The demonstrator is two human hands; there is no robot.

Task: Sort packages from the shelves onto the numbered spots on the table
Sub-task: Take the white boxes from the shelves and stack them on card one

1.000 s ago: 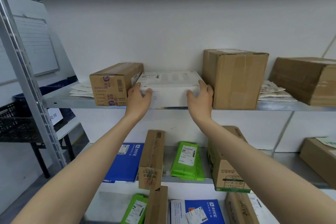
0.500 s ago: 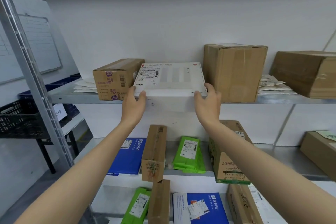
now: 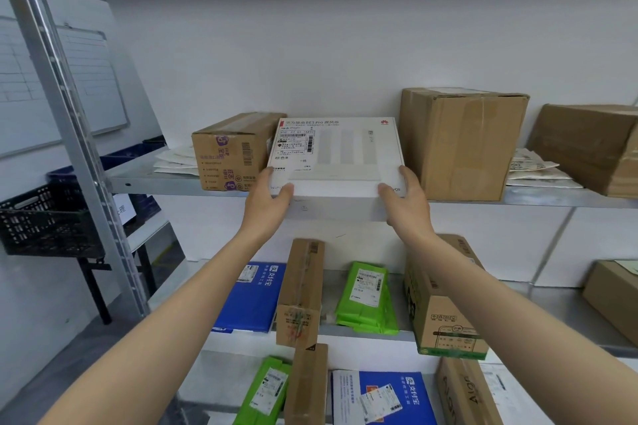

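Observation:
A flat white box with a shipping label on its top juts out over the front edge of the upper shelf, its near side tipped down toward me. My left hand grips its near left corner. My right hand grips its near right corner. The box sits between a small brown carton on its left and a taller brown carton on its right. No numbered table is in view.
Another brown carton and flat white mailers lie at the upper shelf's right. Lower shelves hold blue envelopes, green bags and brown boxes. A metal shelf post and a black crate stand at left.
Both hands have drawn the white box forward off the shelf and tilted it, so its labelled top now faces me. My hands shifted from its sides to its near corners.

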